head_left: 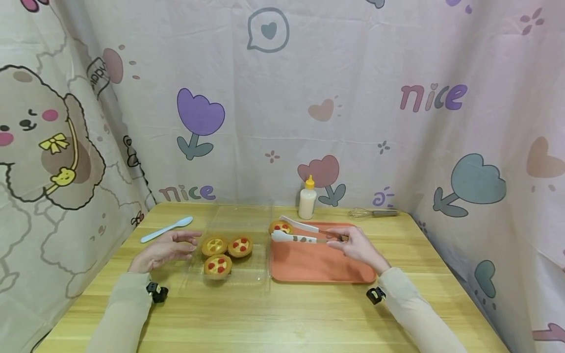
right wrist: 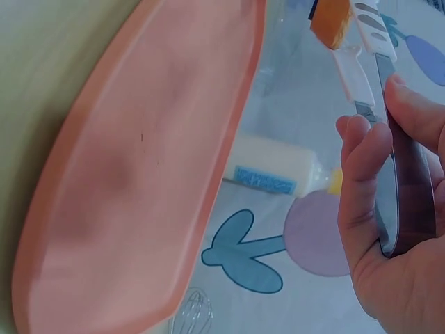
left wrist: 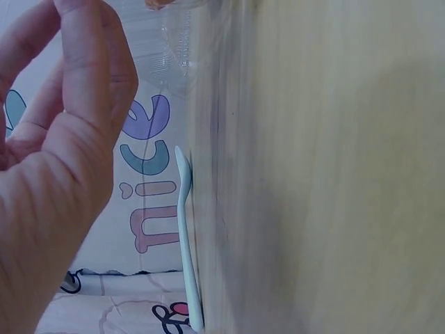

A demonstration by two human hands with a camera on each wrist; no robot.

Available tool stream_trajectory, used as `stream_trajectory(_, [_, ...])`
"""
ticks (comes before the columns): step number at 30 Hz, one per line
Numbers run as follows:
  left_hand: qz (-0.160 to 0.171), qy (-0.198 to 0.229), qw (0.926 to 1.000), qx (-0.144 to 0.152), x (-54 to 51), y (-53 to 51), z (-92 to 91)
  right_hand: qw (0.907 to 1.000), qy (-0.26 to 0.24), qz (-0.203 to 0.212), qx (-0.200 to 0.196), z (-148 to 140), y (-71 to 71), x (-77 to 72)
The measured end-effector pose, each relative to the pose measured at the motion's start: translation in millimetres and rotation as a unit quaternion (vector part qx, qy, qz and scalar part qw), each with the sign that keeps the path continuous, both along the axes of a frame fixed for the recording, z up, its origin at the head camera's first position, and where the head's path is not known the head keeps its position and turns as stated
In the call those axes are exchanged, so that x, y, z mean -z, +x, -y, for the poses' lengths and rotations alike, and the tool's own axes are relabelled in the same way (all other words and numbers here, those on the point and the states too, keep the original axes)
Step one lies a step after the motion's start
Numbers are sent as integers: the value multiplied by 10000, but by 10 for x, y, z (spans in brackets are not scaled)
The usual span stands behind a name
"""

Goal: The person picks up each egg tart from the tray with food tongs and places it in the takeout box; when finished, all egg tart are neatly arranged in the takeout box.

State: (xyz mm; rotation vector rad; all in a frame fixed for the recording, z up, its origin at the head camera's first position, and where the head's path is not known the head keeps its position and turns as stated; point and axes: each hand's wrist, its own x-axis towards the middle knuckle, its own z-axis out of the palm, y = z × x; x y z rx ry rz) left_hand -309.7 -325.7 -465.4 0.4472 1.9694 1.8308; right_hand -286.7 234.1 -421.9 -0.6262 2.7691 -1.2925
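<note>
On the left a pale blue spoon lay on the wooden surface. Next came the left hand, relaxed, fingers loosely bent, beside a clear plastic box holding three small tarts. A fourth tart hung between the tips of the tongs, by the far left corner of an orange tray. Behind the tray stood a yellow-capped bottle. The right hand gripped the tongs' handles; a whisk lay at the back right.
</note>
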Motion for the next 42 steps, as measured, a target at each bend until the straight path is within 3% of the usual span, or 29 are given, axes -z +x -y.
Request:
stream_trajectory(5, [85,163,9998,-9,-2,-9,-20,9999,4,-53,-92,59,19,-25])
stream_trajectory(9, [31,102,9999,21,9,-14,-15,9998,98,-185,-42,112,44,-60])
stream_trajectory(19, [-3,29,10000,-13,17,4,3,9987,275,-269,-339,242,95,-127])
stream_trajectory(26, [-33,138,9998,116,7,10,9,9976,486,-14,-494,323,90,-204])
stream_trajectory(34, [-39,65,9999,91,19,13,16,9919,703,382,-991,455,74,-262])
stream_trajectory(39, [-18,-25,10000,39,18,3,14,9824,770,209,-1690,541,35,-277])
stream_trajectory(42, [-24,-59,10000,2,17,-2,13,9771,968,3,-1894,589,3,-307])
